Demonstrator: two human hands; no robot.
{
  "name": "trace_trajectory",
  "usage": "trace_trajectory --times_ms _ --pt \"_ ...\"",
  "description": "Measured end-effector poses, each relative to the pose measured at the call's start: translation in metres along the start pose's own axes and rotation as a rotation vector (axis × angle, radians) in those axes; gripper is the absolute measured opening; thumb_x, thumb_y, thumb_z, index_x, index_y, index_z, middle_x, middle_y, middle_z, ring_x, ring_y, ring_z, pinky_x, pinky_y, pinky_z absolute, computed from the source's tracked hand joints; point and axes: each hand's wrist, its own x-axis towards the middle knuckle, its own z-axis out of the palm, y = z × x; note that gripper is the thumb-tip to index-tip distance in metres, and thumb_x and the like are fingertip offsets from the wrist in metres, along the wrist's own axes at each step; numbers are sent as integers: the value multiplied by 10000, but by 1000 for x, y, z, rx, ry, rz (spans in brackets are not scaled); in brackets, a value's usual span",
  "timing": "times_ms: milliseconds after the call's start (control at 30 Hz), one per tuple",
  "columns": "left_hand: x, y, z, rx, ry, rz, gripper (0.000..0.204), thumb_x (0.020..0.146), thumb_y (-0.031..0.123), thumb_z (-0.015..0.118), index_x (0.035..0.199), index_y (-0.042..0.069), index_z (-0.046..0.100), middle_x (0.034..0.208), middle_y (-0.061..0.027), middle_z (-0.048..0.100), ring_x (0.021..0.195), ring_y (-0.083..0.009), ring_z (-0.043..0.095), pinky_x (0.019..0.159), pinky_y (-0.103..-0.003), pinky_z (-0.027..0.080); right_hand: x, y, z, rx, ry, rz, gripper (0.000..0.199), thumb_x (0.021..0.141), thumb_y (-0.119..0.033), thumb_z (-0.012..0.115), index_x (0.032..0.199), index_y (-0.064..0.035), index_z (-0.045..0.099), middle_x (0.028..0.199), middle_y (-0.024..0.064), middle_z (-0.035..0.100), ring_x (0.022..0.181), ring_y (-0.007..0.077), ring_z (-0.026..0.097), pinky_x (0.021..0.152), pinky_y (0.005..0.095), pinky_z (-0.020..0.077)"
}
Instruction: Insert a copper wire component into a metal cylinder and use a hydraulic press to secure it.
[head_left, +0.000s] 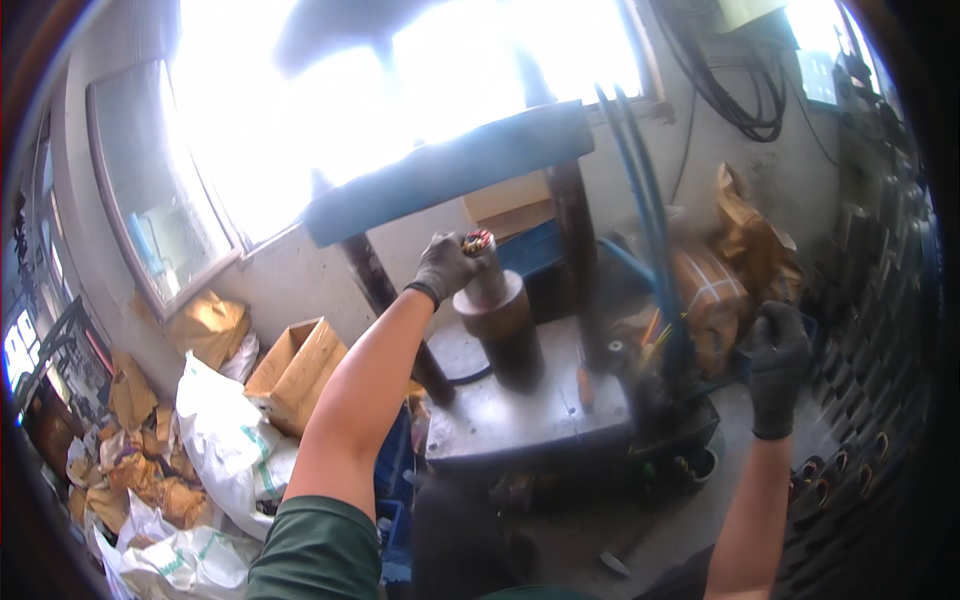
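My left hand [445, 268], in a dark glove, grips a small cylindrical part with a reddish top [480, 244] standing on a stepped metal cylinder [500, 322]. That cylinder rests on the grey steel bed [520, 410] of a press with a blue crossbeam [450, 170] and dark columns [572, 250]. My right hand [778, 365], also gloved, is raised to the right of the press with fingers curled; whether it holds a lever is blurred.
Blue hoses [645, 210] run down the press's right side. Open cardboard boxes [295, 372], white sacks [225, 430] and crumpled brown paper [135, 470] lie at the left. More brown packaging [745, 250] sits behind right. A dark rack of tubes [880, 330] fills the right edge.
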Motion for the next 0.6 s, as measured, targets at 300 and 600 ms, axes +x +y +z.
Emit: trace_trajectory --times_ms 300,600 --pt "-58 -53 4 -459 289 -20 655 870 269 785 1407 57 474 1400 -219 508 1224 -333 598 970 -411 540 1 -14 -50 -130 -506 -53 400 914 -41 653 1311 -16 617 1341 160 590 1241 288 571 1032 368 452" --pt "-406 -150 70 -917 104 -410 442 888 105 751 1287 30 576 1109 -75 646 1025 -147 637 923 -303 531 -6 1 -80 -104 -962 29 397 962 -65 641 1353 -21 583 1333 153 609 1243 270 567 1057 375 444"
